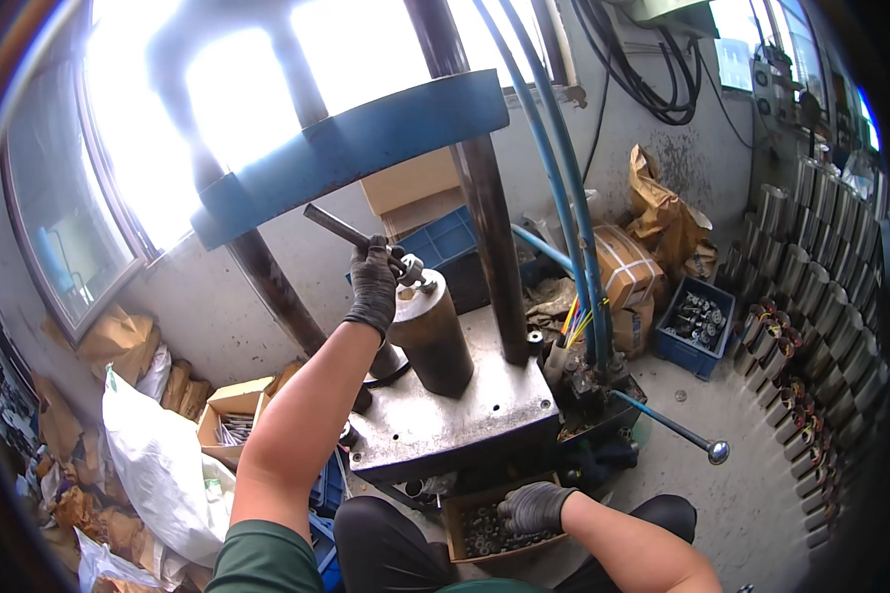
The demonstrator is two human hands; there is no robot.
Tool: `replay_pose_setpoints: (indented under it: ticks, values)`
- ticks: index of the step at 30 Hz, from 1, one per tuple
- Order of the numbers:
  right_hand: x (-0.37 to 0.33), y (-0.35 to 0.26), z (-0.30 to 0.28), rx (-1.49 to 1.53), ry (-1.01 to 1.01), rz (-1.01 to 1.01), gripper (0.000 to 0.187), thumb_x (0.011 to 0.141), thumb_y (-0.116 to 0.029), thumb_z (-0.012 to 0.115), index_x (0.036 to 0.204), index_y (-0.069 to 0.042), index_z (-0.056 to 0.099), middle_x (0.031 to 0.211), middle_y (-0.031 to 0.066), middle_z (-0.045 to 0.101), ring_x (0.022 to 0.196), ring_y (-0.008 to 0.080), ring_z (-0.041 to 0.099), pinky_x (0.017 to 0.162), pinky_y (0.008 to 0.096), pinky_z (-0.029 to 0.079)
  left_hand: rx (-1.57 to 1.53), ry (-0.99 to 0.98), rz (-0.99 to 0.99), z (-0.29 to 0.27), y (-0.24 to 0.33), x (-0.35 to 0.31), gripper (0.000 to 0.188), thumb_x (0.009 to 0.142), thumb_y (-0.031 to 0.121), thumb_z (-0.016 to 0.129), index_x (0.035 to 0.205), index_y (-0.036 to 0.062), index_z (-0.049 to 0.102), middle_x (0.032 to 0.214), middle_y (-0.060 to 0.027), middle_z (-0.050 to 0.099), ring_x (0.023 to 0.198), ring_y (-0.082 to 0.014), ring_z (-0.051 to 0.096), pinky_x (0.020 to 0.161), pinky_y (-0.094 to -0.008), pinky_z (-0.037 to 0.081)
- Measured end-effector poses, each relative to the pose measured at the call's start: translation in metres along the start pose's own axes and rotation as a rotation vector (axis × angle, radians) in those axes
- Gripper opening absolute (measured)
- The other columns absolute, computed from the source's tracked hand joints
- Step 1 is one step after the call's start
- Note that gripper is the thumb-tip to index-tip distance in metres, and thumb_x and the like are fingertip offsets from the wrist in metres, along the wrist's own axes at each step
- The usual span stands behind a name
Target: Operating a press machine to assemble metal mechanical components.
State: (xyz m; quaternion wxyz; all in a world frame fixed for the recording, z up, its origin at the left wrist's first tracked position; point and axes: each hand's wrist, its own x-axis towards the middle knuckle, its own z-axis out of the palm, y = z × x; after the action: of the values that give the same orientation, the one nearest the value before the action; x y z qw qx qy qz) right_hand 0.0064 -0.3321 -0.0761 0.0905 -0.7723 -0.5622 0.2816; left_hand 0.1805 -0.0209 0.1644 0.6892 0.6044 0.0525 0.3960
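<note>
Gripping a dark metal rod (341, 229) in a closed fist, the gloved left hand (373, 287) holds it slanted above the top of a brown steel cylinder (430, 336), where a small metal fitting (408, 269) sits just beside the fingers. That cylinder stands upright on the grey base plate (465, 410) of a press, between its dark columns and beneath the blue crossbeam (351, 148). Lower in view, the gloved right hand (534, 508) rests with fingers curled loosely over small dark metal parts in a cardboard box (457, 534) below the plate's front edge, near a blue-handled lever (667, 425); whether it grips any part cannot be told.
</note>
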Motion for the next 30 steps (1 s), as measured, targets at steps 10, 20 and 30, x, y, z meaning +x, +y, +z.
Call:
replay_pose_setpoints:
  ticks: [10, 20, 30]
  values:
    - [-0.004, -0.006, -0.004, -0.008, 0.001, 0.006, 0.040, 0.090, -0.032, 0.059, 0.114, -0.004, 0.075, 0.110, 0.0234, 0.075, 0.107, 0.0416, 0.071, 0.096, 0.0516, 0.055, -0.001, -0.136, 0.013, 0.017, 0.013, -0.013, 0.018, 0.109, 0.023, 0.059, 0.105, 0.0057, 0.057, 0.075, -0.0041, 0.060, 0.055, -0.0110, 0.053, 0.049, -0.0299, 0.047]
    - [-0.016, -0.009, -0.015, -0.026, 0.077, 0.050, 0.038, 0.089, -0.034, 0.059, 0.112, -0.007, 0.074, 0.108, 0.0220, 0.073, 0.106, 0.0416, 0.070, 0.095, 0.0518, 0.055, 0.088, -0.164, 0.073, 0.004, -0.002, 0.007, 0.021, 0.110, 0.026, 0.059, 0.109, 0.0061, 0.052, 0.081, -0.0082, 0.060, 0.063, -0.0179, 0.058, 0.057, -0.0355, 0.055]
    - [-0.086, -0.037, -0.048, -0.044, 0.386, -0.034, 0.033, 0.095, -0.036, 0.064, 0.112, -0.008, 0.071, 0.103, 0.0172, 0.071, 0.097, 0.0390, 0.070, 0.090, 0.0503, 0.055, -0.049, -0.182, 0.057, 0.013, -0.014, 0.010, 0.021, 0.110, 0.024, 0.058, 0.108, 0.0054, 0.048, 0.079, -0.0087, 0.054, 0.055, -0.0189, 0.054, 0.042, -0.0366, 0.049]
